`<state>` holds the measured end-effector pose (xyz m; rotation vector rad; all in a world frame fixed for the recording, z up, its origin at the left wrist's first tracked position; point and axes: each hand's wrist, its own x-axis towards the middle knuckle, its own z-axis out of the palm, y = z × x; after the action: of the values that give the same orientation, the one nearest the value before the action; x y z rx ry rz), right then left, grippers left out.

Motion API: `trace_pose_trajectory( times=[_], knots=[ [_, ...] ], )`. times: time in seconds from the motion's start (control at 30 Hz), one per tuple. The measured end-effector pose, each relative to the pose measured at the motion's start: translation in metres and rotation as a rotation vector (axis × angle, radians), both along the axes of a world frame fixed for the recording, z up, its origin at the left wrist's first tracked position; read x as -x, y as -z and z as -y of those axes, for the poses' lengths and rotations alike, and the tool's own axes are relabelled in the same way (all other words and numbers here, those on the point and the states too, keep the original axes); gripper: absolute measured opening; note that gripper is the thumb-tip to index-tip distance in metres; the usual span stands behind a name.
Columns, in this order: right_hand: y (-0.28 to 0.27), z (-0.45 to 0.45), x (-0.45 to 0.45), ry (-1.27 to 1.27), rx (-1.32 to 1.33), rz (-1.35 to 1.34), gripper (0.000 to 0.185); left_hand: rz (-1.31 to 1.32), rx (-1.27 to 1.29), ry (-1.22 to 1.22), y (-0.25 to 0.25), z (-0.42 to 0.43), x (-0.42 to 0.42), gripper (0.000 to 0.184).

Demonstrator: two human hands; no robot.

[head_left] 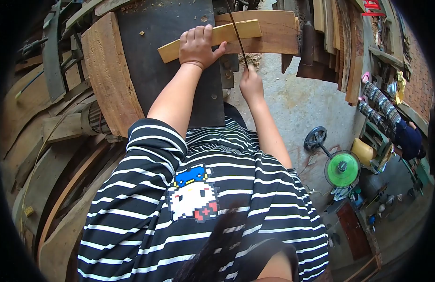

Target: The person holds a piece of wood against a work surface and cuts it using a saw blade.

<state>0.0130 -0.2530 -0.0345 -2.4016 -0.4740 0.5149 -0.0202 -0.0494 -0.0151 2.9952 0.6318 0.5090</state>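
Note:
A narrow light wooden strip [245, 29] lies slanted across the dark work surface [156, 89] and over a broader brown board [279, 33] at the right. My left hand [197, 46] presses down on the strip, its fingers bent over the far edge and its thumb pointing right. Beside it, my right hand [252, 85] is closed round the near end of a long thin saw [239, 39]. The blade crosses the strip to the right of my left thumb. How deep it sits in the wood cannot be made out.
A thick plank [109, 70] borders the work surface on the left. Boards [342, 42] stand at the upper right. A green fan [342, 168] is on the floor at the right, with a person [405, 138] beyond it. Curved timber lies at the left.

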Motion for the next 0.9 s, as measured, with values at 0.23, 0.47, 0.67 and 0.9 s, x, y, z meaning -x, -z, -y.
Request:
trace_pose_trajectory(
  times=[0.23,0.47,0.67,0.9],
  knots=[
    [0.018,0.044,0.028,0.021,-0.021,-0.037,0.017,0.010,0.003,0.000,0.000,-0.001,0.001,0.058],
    [0.011,0.019,0.024,0.055,-0.056,-0.081,0.019,0.065,-0.003,0.010,0.004,-0.002,0.000,0.056],
    [-0.022,-0.007,0.000,0.061,-0.146,-0.058,0.019,0.042,-0.003,0.005,0.002,-0.002,0.000,0.056],
    [0.005,0.060,0.028,0.040,0.025,-0.139,0.019,0.001,-0.004,-0.008,0.001,-0.002,0.002,0.057]
  ],
)
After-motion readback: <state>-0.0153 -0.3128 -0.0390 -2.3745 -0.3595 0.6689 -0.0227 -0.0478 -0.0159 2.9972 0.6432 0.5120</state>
